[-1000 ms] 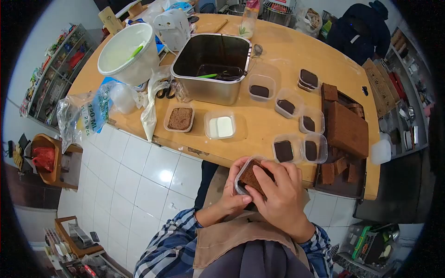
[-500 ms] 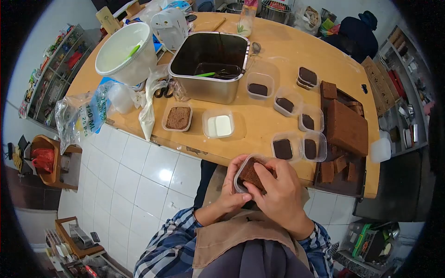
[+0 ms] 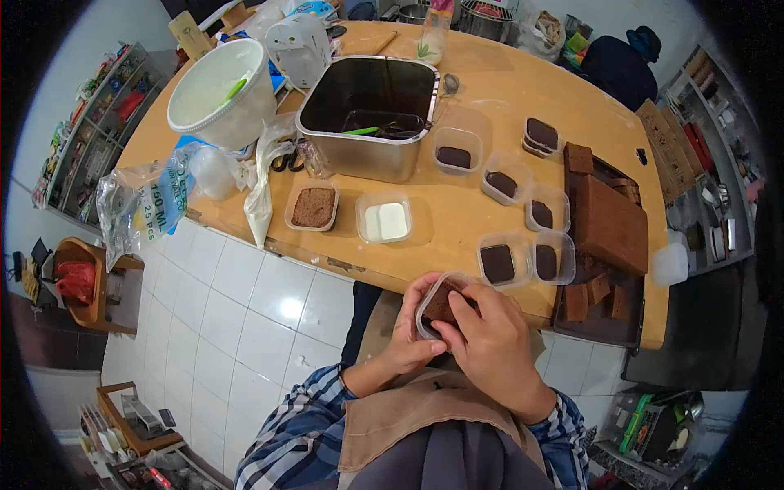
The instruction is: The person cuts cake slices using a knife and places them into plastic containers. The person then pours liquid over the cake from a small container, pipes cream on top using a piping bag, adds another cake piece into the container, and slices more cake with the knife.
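My left hand (image 3: 406,331) is wrapped round a clear plastic cup (image 3: 425,325) just off the table's front edge. Inside that cup sits a brown cake piece (image 3: 439,304), with the thumb and fingers of my right hand (image 3: 490,335) closed on it. Several cups with dark squares, one of them a cup (image 3: 497,263) close to my hands, stand on the table beyond. Farther left are a cup with white filling (image 3: 386,222) and a cup with brown cake (image 3: 314,207).
A dark tray (image 3: 600,324) at the right bears a large cake block (image 3: 611,224) and cut pieces. A metal pan (image 3: 367,155), a white bowl (image 3: 214,114) and a piping bag (image 3: 260,204) stand at the left. A person (image 3: 616,69) is beyond the table.
The cake piece has gone deeper into the cup under my right fingers. The view has shifted slightly. Beyond the table, the person has moved lower and a little left.
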{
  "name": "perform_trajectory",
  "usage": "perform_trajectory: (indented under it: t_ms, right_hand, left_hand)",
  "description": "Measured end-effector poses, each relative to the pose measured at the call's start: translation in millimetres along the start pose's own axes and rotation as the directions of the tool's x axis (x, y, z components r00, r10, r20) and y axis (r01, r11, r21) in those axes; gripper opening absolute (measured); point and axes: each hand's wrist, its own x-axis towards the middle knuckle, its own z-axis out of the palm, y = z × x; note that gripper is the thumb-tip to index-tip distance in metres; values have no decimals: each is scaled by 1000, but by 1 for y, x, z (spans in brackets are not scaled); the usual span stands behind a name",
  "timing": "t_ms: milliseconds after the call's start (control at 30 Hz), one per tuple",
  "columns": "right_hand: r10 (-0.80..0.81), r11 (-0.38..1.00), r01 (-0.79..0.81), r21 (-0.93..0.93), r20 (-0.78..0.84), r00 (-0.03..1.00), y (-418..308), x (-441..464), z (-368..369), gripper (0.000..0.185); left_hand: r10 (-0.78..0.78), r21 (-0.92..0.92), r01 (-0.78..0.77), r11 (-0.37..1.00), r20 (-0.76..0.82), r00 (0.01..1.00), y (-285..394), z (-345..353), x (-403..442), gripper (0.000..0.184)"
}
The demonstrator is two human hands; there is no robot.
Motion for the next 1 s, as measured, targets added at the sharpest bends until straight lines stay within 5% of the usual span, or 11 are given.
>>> perform_trajectory:
  t_ms: [1000]
  right_hand:
    - [-51, 998, 51, -30, -11, 999, 0, -1, -12, 34]
  left_hand:
    - [-4, 86, 6, 996, -28, 1000, 2, -1, 1, 95]
